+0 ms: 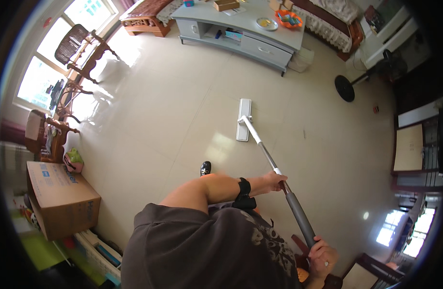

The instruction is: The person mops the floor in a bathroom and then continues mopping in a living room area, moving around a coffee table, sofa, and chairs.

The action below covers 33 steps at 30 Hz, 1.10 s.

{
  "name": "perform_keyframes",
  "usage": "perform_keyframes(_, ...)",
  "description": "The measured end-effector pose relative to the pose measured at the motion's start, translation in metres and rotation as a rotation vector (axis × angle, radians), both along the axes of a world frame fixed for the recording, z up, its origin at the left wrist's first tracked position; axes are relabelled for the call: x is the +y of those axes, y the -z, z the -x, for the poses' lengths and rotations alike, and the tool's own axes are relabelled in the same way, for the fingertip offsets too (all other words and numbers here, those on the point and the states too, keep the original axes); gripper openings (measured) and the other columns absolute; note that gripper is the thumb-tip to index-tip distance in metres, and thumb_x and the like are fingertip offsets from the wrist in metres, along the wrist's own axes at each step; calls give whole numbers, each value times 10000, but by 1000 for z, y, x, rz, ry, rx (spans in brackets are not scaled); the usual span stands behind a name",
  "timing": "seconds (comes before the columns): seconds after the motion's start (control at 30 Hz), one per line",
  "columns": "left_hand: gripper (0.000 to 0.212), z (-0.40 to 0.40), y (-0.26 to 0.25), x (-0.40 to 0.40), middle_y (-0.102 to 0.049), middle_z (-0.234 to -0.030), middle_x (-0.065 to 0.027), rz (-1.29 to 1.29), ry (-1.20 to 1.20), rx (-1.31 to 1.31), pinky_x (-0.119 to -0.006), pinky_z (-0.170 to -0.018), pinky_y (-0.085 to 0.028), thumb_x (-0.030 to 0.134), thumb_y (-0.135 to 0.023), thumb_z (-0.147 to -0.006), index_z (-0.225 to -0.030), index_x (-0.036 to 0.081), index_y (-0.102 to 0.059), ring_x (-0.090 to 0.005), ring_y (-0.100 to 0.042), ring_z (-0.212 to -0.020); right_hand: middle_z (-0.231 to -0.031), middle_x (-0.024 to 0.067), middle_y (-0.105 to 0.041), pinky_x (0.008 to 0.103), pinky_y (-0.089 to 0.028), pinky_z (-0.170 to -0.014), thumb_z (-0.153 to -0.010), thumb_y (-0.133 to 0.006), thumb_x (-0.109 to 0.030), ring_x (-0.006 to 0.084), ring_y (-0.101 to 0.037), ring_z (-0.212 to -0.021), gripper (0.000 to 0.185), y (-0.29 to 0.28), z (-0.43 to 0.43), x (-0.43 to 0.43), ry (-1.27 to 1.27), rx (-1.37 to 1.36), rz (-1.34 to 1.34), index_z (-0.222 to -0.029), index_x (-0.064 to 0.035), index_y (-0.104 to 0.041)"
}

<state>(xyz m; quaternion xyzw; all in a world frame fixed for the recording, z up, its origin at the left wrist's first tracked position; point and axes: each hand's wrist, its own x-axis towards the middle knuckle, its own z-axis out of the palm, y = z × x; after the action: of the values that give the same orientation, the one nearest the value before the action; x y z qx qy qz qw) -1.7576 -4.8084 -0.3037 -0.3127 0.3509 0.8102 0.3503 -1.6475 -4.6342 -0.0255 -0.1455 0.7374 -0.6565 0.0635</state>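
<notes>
A flat mop runs diagonally away from me, its white rectangular head (244, 120) lying on the glossy tiled floor (163, 119). My left hand (274, 181) is closed around the metal pole just below its white collar. Farther down, my right hand (322, 254) grips the end of the grey foam handle (300, 216). A black strap with a small device sits on my left forearm. One black shoe (206, 168) shows on the floor left of the pole.
A grey coffee table (239, 39) stands ahead. Wooden chairs (88, 54) line the windows on the left, above a large cardboard box (64, 198) and a green and pink bag (74, 159). At right stands a black pedestal fan (345, 88); a small object (376, 109) lies beyond it.
</notes>
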Motion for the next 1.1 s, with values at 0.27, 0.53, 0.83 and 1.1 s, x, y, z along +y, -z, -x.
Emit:
perform_keyframes(0.27,209,-2,-26,-120,-525,-686,-41,37,-409,-9,-280,-536,-437,173,-629,-773,-825,80,-449,-162,-558,-609,-446,10,-468,396,-409,-744,-653,-579,-129,167,-459,-450,287,6,96,-60,-446,20,151,-439,-92,-391)
perform_keyframes(0.53,135,-45,30,-373,-544,-711,-65,380,-1029,-67,-266,-498,-436,151,-566,-812,-764,30,-531,-158,-520,-570,-591,31,-539,431,-401,-868,-658,-554,-14,201,-554,-697,155,94,192,-311,-1141,49,144,-522,-39,-485)
perform_keyframes(0.83,224,-90,71,-581,-548,-876,-98,291,-1491,-135,-353,-670,-499,217,-514,-872,-1019,75,-421,-224,-563,-759,-530,81,-427,355,-431,-846,-718,-556,-14,236,-501,-568,219,189,187,-590,-1305,81,257,-552,0,-414)
perform_keyframes(1.1,141,-29,112,-633,-501,-711,-59,290,-1354,-113,-309,-574,-515,140,-523,-842,-901,43,-439,-183,-561,-632,-518,81,-419,359,-451,-835,-708,-550,-1,227,-485,-529,235,161,252,-623,-1118,20,175,-541,10,-385)
